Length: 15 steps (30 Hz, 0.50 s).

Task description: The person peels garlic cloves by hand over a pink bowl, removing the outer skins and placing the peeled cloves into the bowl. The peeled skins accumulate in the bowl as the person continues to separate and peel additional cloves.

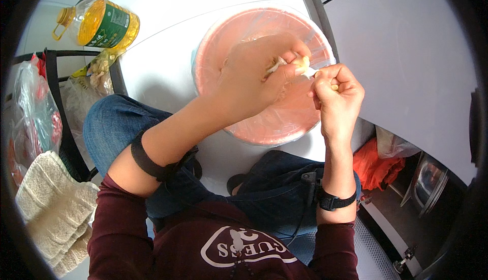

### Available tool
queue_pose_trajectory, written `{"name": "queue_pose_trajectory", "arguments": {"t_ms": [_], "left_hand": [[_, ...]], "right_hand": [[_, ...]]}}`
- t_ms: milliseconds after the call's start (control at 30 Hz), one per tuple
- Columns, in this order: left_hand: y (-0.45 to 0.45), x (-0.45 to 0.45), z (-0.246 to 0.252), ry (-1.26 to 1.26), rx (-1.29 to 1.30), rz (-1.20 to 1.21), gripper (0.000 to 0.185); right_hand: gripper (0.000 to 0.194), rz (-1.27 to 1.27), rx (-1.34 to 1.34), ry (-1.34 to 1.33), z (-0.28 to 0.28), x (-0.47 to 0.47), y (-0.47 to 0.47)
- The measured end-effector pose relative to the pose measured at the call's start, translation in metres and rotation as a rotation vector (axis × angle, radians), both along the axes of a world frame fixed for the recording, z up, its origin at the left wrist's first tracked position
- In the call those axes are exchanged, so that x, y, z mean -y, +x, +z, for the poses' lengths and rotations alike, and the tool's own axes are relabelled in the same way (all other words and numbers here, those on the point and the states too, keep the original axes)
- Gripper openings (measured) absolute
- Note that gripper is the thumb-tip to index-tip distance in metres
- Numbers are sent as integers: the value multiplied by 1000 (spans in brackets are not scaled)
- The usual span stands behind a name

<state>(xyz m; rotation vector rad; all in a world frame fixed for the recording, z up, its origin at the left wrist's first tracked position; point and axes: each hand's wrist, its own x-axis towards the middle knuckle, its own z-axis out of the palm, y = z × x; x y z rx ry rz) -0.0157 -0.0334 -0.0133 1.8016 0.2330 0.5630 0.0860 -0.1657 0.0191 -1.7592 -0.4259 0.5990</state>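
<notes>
My left hand (255, 70) is closed around a pale yellow piece that looks like a garlic clove (303, 62), held at the thumb and fingertips. Whitish papery skin (277, 65) shows in its palm. My right hand (338, 89) pinches a white strip of skin (310, 73) at the clove's end. A small yellowish bit (335, 87) sits among the curled right fingers. Both hands are above a round pink bin (267, 140) lined with a clear plastic bag; the left hand and forearm hide much of its inside.
A bottle of yellow oil (108, 24) stands at the upper left. Below it is a dark rack (63, 127) with plastic bags (36, 112) and a beige towel (55, 200). On the right, a white cabinet door (404, 70) stands near an orange-red bag (377, 165) and lids (429, 182).
</notes>
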Motion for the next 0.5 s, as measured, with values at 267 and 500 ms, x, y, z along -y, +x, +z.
{"name": "queue_pose_trajectory", "arguments": {"t_ms": [267, 500], "left_hand": [[-2, -4, 13, -582, -154, -33, 17], [-3, -7, 10, -637, -200, -83, 20]], "right_hand": [[11, 124, 127, -157, -10, 1, 2], [10, 147, 47, -104, -3, 2, 2]]}}
